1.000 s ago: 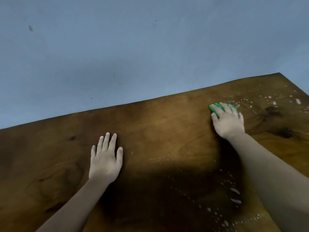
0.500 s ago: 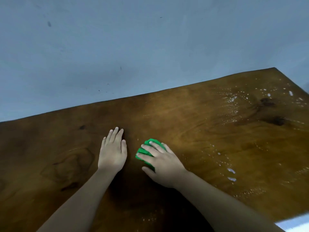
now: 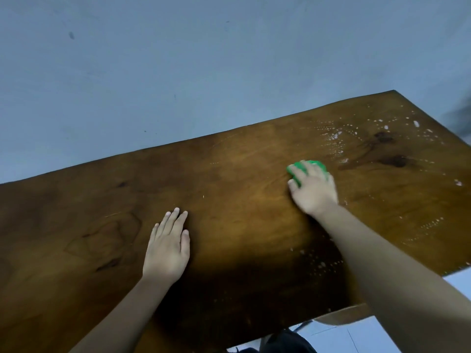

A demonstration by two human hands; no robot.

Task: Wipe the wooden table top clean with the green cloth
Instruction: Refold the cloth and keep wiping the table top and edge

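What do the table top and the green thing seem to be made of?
Table top: wood, smooth brown finish with some sheen; grain and dark knots show. Green cloth: probably soft fabric, bunched under the right hand; weave too blurred to tell.

table top [image 3: 229,179] — wood, glossy, grained, white-flecked | cloth [image 3: 309,164] — green fabric | wall [image 3: 178,59] — matt paint

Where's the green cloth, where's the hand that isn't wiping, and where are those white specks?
green cloth [image 3: 314,164], head view, its exposed far edge.
left hand [image 3: 167,253], head view, the back of the hand.
white specks [image 3: 334,135], head view, the densest patch near the far right corner.
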